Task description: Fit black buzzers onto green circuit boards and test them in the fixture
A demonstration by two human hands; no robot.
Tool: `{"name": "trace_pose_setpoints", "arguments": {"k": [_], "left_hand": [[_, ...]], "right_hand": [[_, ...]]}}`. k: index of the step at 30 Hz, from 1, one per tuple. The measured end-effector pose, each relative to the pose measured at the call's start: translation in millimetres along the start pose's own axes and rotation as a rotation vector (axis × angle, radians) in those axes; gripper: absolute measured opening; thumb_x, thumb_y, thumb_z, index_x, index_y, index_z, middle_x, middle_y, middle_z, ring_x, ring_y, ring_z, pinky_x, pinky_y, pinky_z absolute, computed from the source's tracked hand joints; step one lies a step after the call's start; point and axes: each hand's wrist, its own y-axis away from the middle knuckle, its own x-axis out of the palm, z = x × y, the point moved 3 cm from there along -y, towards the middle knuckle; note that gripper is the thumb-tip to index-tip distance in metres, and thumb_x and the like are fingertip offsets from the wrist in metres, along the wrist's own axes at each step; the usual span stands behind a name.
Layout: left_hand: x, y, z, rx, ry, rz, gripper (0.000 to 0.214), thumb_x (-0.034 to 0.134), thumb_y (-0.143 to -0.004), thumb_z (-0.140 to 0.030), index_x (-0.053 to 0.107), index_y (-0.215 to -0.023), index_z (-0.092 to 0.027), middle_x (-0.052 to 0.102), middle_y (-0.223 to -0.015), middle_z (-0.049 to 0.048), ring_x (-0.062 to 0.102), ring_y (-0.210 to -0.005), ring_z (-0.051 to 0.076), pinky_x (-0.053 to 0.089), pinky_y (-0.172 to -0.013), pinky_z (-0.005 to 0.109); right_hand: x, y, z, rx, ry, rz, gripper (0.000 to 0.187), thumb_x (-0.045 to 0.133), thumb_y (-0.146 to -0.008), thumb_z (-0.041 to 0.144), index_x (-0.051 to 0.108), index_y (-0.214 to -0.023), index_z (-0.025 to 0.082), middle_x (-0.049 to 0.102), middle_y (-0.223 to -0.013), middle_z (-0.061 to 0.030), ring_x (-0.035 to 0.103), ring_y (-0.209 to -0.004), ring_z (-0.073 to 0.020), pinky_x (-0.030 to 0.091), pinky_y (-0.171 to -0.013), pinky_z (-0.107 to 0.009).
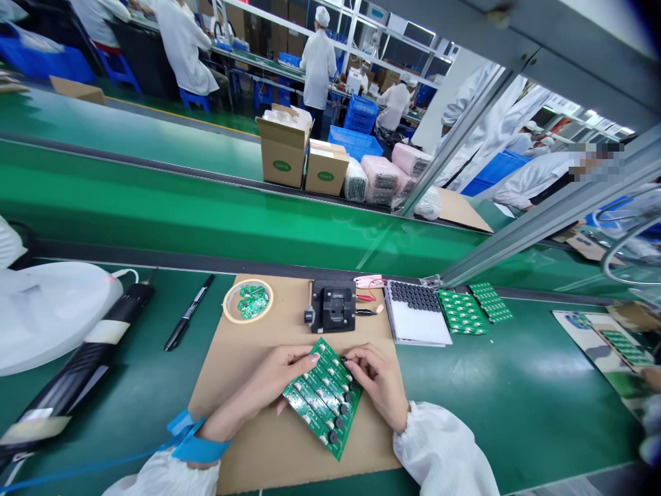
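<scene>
A green circuit board panel point(321, 397) with small black round parts along one edge lies tilted over a brown cardboard sheet point(242, 372). My left hand point(273, 382) grips its left edge, fingers curled round it. My right hand point(379, 381) pinches at the panel's upper right corner, fingertips pressed together on a small black part. A blue wrist strap point(196, 441) sits on my left wrist. Just beyond the panel stands a black fixture point(333, 306).
A tape ring point(248, 301) holds small green boards. A black marker point(189, 312) and a black tool point(82, 358) lie left. A white tray of black round parts point(416, 310) and more green panels point(462, 311) lie right. Cartons point(283, 148) stand beyond the belt; other workers are behind.
</scene>
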Motion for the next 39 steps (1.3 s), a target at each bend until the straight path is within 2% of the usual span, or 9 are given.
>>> {"name": "trace_pose_setpoints", "arguments": {"k": [11, 15, 19, 22, 24, 27, 29, 34, 39], "left_hand": [[-2.0, -1.8, 4.2, -0.005, 0.015, 0.018, 0.042, 0.058, -0.087, -0.054, 0.067, -0.094, -0.014, 0.058, -0.061, 0.0002, 0.046, -0.043, 0.008, 0.031, -0.030, 0.011], [-2.3, -2.1, 4.8, -0.005, 0.014, 0.018, 0.043, 0.059, -0.086, -0.056, 0.067, -0.092, -0.014, 0.057, -0.059, -0.0006, 0.046, -0.043, 0.008, 0.032, -0.029, 0.012], [-3.0, -3.3, 4.5, 0.007, 0.008, 0.020, 0.046, 0.058, -0.085, -0.058, 0.068, -0.095, -0.014, 0.060, -0.060, -0.0001, 0.046, -0.041, 0.008, 0.034, -0.029, 0.013], [-3.6, -4.8, 4.8, 0.012, 0.010, 0.055, 0.052, 0.057, -0.084, -0.062, 0.068, -0.103, -0.014, 0.064, -0.063, 0.0014, 0.047, -0.041, 0.008, 0.035, -0.029, 0.013], [-4.4, -5.5, 5.6, 0.008, 0.006, 0.067, 0.056, 0.057, -0.083, -0.064, 0.068, -0.105, -0.014, 0.066, -0.065, 0.0023, 0.048, -0.041, 0.008, 0.037, -0.030, 0.013], [-5.3, -5.9, 6.7, 0.004, 0.008, 0.072, 0.058, 0.057, -0.082, -0.065, 0.069, -0.106, -0.014, 0.067, -0.068, 0.0036, 0.051, -0.043, 0.008, 0.039, -0.031, 0.013], [-5.3, -5.7, 6.8, 0.004, 0.020, 0.069, 0.057, 0.059, -0.082, -0.064, 0.068, -0.107, -0.014, 0.066, -0.068, 0.0030, 0.052, -0.045, 0.009, 0.040, -0.032, 0.013], [-4.1, -4.3, 4.9, 0.023, 0.024, 0.072, 0.054, 0.060, -0.082, -0.063, 0.068, -0.104, -0.014, 0.064, -0.067, 0.0022, 0.051, -0.045, 0.009, 0.038, -0.031, 0.013], [-3.9, -3.7, 6.0, 0.036, -0.008, 0.059, 0.052, 0.056, -0.084, -0.064, 0.066, -0.094, -0.014, 0.059, -0.060, 0.0002, 0.047, -0.042, 0.008, 0.036, -0.031, 0.013]], "right_hand": [[-0.5, -1.7, 6.1, -0.140, 0.167, 0.047, 0.022, 0.051, -0.098, 0.035, 0.067, -0.094, 0.021, 0.067, -0.083, -0.0024, 0.060, -0.061, -0.0125, 0.050, -0.058, -0.024], [0.1, 1.2, 10.4, -0.219, 0.270, 0.071, 0.023, 0.047, -0.100, 0.032, 0.067, -0.098, 0.021, 0.069, -0.091, -0.0038, 0.067, -0.076, -0.0148, 0.055, -0.068, -0.026], [-0.6, 6.6, 22.1, -0.310, 0.418, 0.118, 0.029, 0.037, -0.103, 0.026, 0.065, -0.110, 0.021, 0.070, -0.095, -0.0057, 0.068, -0.086, -0.0167, 0.056, -0.074, -0.028], [-17.6, 0.5, 20.7, -0.284, 0.406, 0.102, 0.028, 0.038, -0.103, 0.025, 0.065, -0.110, 0.025, 0.070, -0.098, -0.0035, 0.068, -0.088, -0.0146, 0.054, -0.075, -0.024], [-43.9, -11.6, 9.3, -0.199, 0.425, -0.042, 0.027, 0.040, -0.102, 0.029, 0.066, -0.105, 0.024, 0.070, -0.095, -0.0026, 0.067, -0.082, -0.0136, 0.053, -0.072, -0.023], [-91.9, -32.2, -16.5, -0.019, 0.643, -0.361, 0.035, 0.039, -0.101, 0.041, 0.067, -0.097, 0.020, 0.069, -0.090, -0.0044, 0.060, -0.062, -0.0134, 0.048, -0.060, -0.025], [-111.9, -43.2, -31.7, 0.036, 0.780, -0.431, 0.043, 0.038, -0.100, 0.046, 0.068, -0.092, 0.018, 0.068, -0.089, -0.0058, 0.057, -0.057, -0.0137, 0.043, -0.055, -0.027], [-116.9, -54.0, -49.5, 0.026, 0.844, -0.386, 0.048, 0.032, -0.100, 0.045, 0.070, -0.090, 0.018, 0.067, -0.086, -0.0069, 0.059, -0.061, -0.0154, 0.032, -0.048, -0.026], [-119.0, -50.5, -42.9, 0.002, 0.827, -0.411, 0.045, 0.035, -0.099, 0.048, 0.067, -0.090, 0.018, 0.066, -0.085, -0.0064, 0.056, -0.059, -0.0145, 0.035, -0.049, -0.026]]}}
